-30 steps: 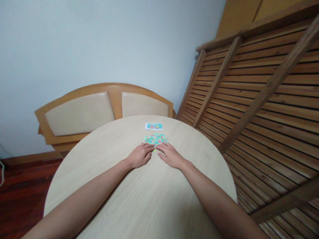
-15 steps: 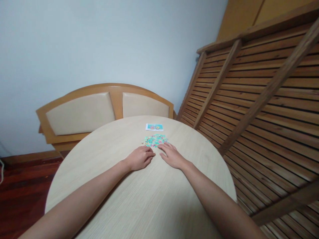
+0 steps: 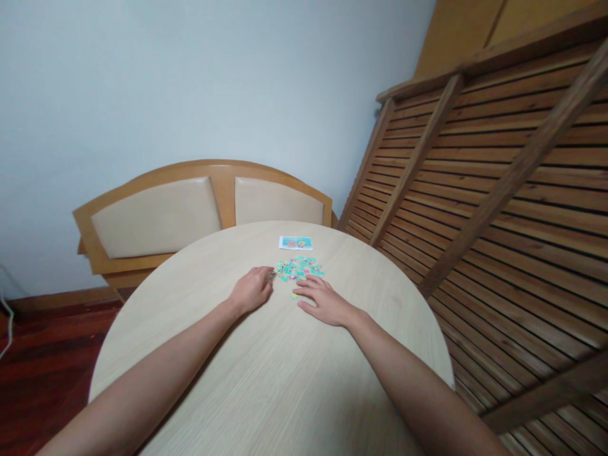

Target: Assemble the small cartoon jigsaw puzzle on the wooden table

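Note:
A loose pile of small jigsaw puzzle pieces point(image 3: 300, 267), mostly turquoise with bits of pink and yellow, lies on the round table point(image 3: 285, 367). At the pile's left edge, my left hand point(image 3: 251, 291) has its fingers curled together, pinching a puzzle piece point(image 3: 272, 273) at the fingertips. My right hand point(image 3: 327, 303) rests palm down just in front of the pile, fingers stretched and apart. Close to its fingertips sits a single yellow-green puzzle piece point(image 3: 294, 296), separate from the pile. Beyond the pile lies a picture card point(image 3: 295, 243) with a turquoise scene and cartoon-like figures.
A wooden headboard point(image 3: 223, 190) with cream padded panels stands behind the table against a pale wall point(image 3: 213, 76). To the right leans a large slatted wooden frame point(image 3: 475, 183), near the table's edge. Dark red flooring point(image 3: 42, 354) shows at lower left.
My left hand has shifted left and slightly away from me, to the pile's left edge. A yellow-green piece now shows between the hands. The right hand has moved slightly left, its fingers more spread.

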Action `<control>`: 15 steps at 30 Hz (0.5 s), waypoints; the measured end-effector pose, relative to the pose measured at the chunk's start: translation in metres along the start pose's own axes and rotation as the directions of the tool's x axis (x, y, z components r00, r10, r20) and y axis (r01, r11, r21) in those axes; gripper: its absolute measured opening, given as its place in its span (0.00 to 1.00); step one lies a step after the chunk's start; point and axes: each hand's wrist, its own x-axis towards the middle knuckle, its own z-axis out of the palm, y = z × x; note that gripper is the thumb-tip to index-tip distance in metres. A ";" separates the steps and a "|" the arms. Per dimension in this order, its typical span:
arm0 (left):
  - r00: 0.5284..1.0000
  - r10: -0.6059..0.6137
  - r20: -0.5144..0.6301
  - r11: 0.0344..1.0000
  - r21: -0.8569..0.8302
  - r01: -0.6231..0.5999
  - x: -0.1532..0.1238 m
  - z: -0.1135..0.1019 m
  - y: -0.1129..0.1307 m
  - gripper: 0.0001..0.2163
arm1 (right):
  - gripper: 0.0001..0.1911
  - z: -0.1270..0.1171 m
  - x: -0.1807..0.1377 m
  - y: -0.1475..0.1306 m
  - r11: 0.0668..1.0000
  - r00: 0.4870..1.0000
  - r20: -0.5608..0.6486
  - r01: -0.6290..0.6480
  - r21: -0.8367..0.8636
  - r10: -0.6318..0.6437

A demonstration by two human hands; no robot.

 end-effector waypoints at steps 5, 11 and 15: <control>0.998 0.034 0.052 0.999 -0.044 -0.032 0.006 0.008 -0.011 0.23 | 0.22 0.000 -0.001 0.000 1.000 1.000 -0.014 0.004 0.009 -0.004; 0.990 0.043 0.137 0.993 0.103 -0.057 0.001 -0.015 0.006 0.13 | 0.22 0.002 0.000 0.002 1.000 1.000 -0.023 0.019 0.015 -0.019; 0.979 0.088 0.186 0.987 0.120 -0.111 -0.007 -0.026 0.018 0.12 | 0.22 0.000 -0.001 0.001 0.999 0.999 -0.016 0.037 0.019 -0.037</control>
